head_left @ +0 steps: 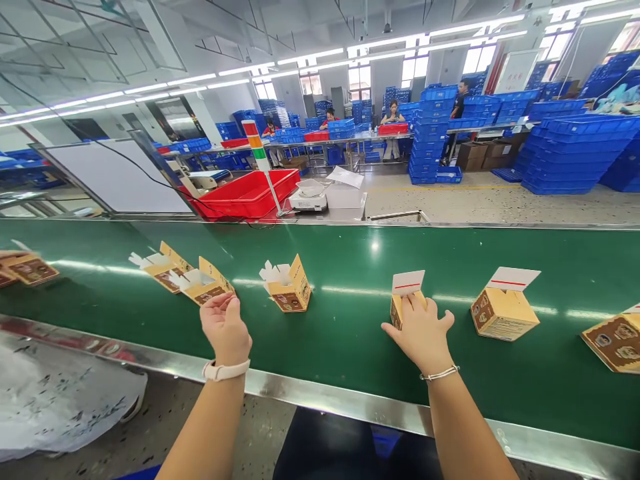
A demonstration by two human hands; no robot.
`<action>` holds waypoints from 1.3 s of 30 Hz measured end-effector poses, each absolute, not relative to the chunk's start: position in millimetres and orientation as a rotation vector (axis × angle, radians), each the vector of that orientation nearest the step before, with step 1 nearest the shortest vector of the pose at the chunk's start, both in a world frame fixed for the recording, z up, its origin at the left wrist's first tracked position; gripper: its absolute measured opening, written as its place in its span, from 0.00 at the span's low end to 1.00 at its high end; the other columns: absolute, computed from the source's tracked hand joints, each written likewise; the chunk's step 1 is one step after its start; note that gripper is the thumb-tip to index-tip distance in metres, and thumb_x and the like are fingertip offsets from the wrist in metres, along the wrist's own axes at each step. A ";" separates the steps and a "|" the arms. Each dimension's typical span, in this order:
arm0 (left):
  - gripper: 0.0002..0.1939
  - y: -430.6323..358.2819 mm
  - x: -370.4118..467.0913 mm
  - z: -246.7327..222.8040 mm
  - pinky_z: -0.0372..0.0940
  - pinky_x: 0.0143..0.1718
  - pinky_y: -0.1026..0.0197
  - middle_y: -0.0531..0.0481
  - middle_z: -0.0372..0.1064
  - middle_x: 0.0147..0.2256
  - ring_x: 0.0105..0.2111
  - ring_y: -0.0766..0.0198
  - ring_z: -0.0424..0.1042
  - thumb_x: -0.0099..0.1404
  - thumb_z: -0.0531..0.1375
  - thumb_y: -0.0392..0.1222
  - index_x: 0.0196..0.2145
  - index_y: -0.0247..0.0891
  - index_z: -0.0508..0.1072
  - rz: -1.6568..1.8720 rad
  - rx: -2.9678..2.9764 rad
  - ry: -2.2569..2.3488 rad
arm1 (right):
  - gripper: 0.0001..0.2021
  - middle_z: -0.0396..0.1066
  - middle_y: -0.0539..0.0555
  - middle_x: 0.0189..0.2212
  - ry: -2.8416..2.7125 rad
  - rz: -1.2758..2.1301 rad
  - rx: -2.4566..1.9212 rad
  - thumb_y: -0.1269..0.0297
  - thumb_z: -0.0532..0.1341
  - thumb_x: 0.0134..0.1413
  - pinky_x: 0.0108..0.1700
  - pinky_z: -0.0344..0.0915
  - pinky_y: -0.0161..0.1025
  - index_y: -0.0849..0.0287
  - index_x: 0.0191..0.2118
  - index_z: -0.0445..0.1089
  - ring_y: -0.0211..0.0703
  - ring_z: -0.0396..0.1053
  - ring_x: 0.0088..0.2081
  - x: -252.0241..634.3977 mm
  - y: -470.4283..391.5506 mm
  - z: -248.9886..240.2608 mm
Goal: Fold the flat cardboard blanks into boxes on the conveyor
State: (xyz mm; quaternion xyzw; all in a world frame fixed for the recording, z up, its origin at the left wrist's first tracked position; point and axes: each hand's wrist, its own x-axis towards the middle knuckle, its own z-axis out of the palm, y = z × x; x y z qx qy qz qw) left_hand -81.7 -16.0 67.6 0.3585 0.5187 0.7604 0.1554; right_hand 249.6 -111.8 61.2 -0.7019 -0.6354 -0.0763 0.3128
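Observation:
My right hand reaches over a small tan-and-brown cardboard box, thumb and little finger spread wide. Its middle fingers press on the top, in front of a raised white flap with a red line. My left hand is at the lower edge of another box, whose white inner flaps stand up. Its fingers are curled close to the thumb; whether they grip anything is hidden. Between the hands stands an open-topped box. To the right is a box with its top folded over and a white flap upright.
The boxes stand on a green conveyor belt with a metal edge. Another open box and a co-worker's hand are at left. One more box lies far right. Behind the belt are a red bin and a scale.

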 end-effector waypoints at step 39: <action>0.08 -44.6 84.7 46.9 0.65 0.44 0.52 0.46 0.71 0.38 0.39 0.58 0.70 0.55 0.63 0.42 0.32 0.40 0.68 1.261 1.430 1.074 | 0.17 0.64 0.56 0.41 -0.793 0.662 -1.288 0.61 0.63 0.42 0.44 0.70 0.46 0.56 0.40 0.62 0.46 0.68 0.43 202.0 -80.1 32.4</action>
